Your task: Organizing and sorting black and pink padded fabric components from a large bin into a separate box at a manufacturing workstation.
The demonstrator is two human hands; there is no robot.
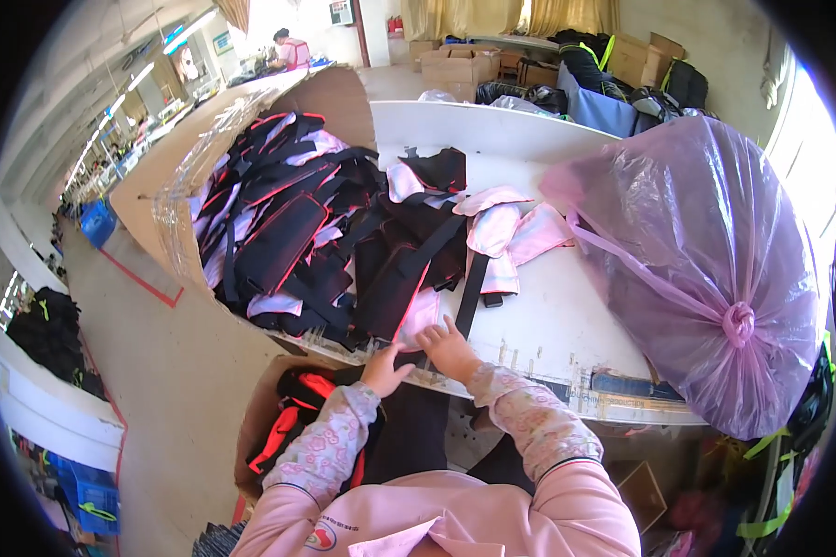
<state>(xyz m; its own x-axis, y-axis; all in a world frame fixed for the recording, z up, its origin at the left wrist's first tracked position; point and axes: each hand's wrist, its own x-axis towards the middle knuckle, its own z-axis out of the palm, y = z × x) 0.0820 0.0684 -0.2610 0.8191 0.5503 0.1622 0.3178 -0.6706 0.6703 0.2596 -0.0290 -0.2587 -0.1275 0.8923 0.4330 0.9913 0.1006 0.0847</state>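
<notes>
My left hand (384, 369) rests at the near edge of the white table (567, 325), low in the middle of the frame, fingers spread and loosely open, holding nothing that I can make out. My right hand (448, 348) lies just beside it, a little further onto the table, also open, its fingertips touching the lower end of a black strap (471, 292) that runs up toward the heap. The two hands are close together but not clasped. That strap belongs to the pile of black pieces with red piping (316, 241), which fills the middle left of the frame and leans against a cardboard sheet (186, 158) standing along the table's left side. A few pale pink fabric pieces (506, 232) lie on top and to the right of the pile. I judge that I am at the point of picking the next piece off the pile: nothing is gripped yet, and the next move calls for closing my fingers on the strap or the nearest black piece and drawing it clear without dragging the rest over the edge. At the right sits a big, knotted purple plastic bag (706, 269), well apart from my hands. Below the table edge, lower left, a carton with red and black pieces (293, 408) stands by my knees.
</notes>
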